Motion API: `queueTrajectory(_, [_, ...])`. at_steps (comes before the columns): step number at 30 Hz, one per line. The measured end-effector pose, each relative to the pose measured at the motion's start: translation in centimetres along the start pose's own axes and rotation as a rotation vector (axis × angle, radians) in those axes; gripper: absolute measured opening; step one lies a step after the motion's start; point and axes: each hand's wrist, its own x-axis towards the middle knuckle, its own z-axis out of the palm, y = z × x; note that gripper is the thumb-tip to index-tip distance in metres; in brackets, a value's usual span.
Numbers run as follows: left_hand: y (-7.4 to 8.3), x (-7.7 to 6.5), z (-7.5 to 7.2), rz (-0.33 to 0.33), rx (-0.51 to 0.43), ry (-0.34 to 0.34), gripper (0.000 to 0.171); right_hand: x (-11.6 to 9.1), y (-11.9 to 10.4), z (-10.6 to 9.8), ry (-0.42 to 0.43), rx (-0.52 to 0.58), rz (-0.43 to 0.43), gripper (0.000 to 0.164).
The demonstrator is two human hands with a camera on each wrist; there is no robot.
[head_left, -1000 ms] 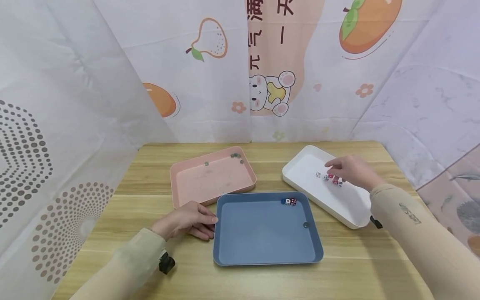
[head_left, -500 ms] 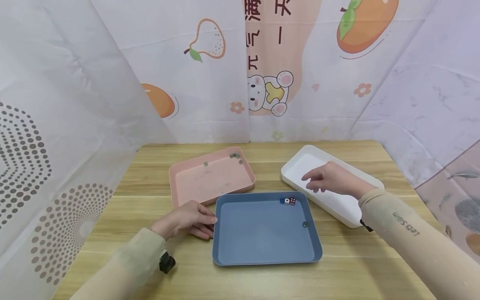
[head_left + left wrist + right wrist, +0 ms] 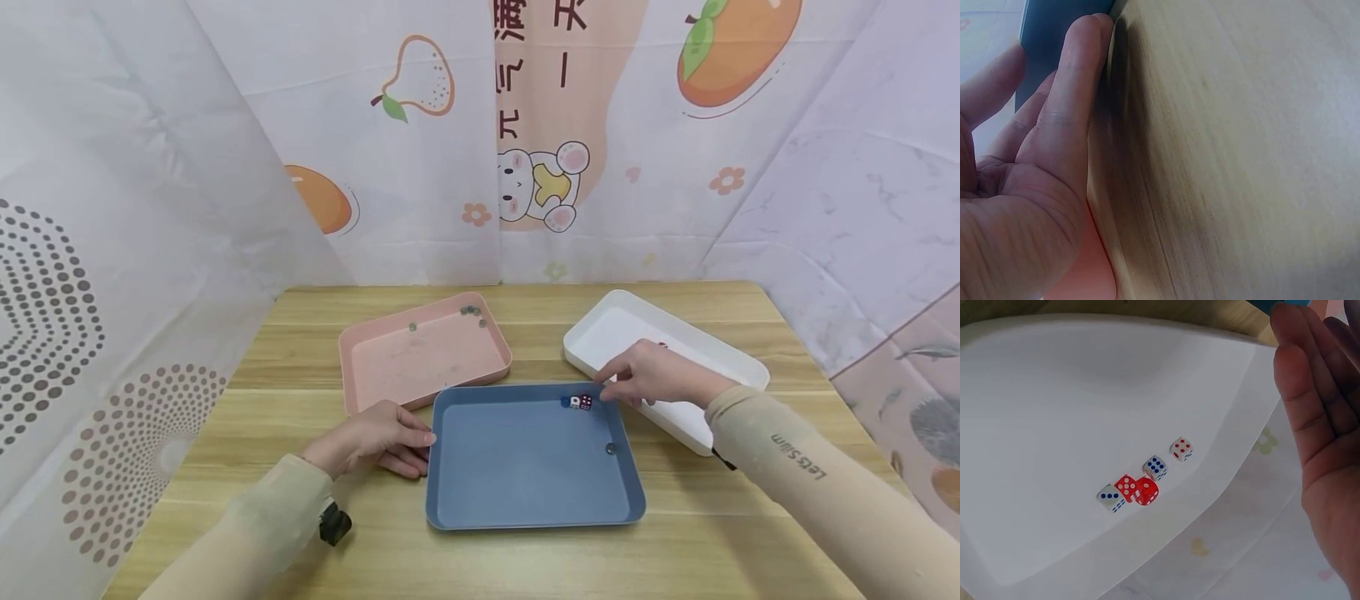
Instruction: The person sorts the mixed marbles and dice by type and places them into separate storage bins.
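My left hand [image 3: 378, 440] rests at the left side of the blue tray [image 3: 532, 517], its extended fingers [image 3: 1075, 69] touching the outer wall and its thumb at the rim. My right hand [image 3: 648, 372] is over the blue tray's far right corner, with thumb and forefinger close together; whether they pinch anything is hidden. Just left of its fingertips are a blue piece [image 3: 566, 402], a white die [image 3: 575, 402] and a dark red die [image 3: 586, 402]. Behind the right hand, the white tray [image 3: 731, 364] holds white dice [image 3: 1182, 449] and red dice [image 3: 1146, 491].
Behind the blue tray at the left stands a pink tray [image 3: 420, 358] with several small greenish round pieces [image 3: 470, 310]. A similar round piece [image 3: 611, 448] lies inside the blue tray's right wall. The wooden table [image 3: 525, 571] backs onto a printed curtain [image 3: 450, 167].
My right hand has moved left and nearer, from above the dice in the white tray to the blue tray's far right corner. The left hand stays in place.
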Motion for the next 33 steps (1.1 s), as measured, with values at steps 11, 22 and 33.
queueTrajectory(11, [0.1,0.0,0.0,0.003,-0.002,-0.012,0.027,0.5,-0.7,1.1,-0.069,-0.052,0.089,0.030])
queueTrajectory(22, [0.1,0.0,0.0,-0.001,0.003,-0.008,0.027,1.5,-0.4,2.2,-0.111,-0.083,0.167,0.035])
queueTrajectory(33, [0.0,0.1,0.0,-0.008,0.010,-0.003,0.024,2.2,0.0,3.0,-0.020,-0.263,0.056,0.024])
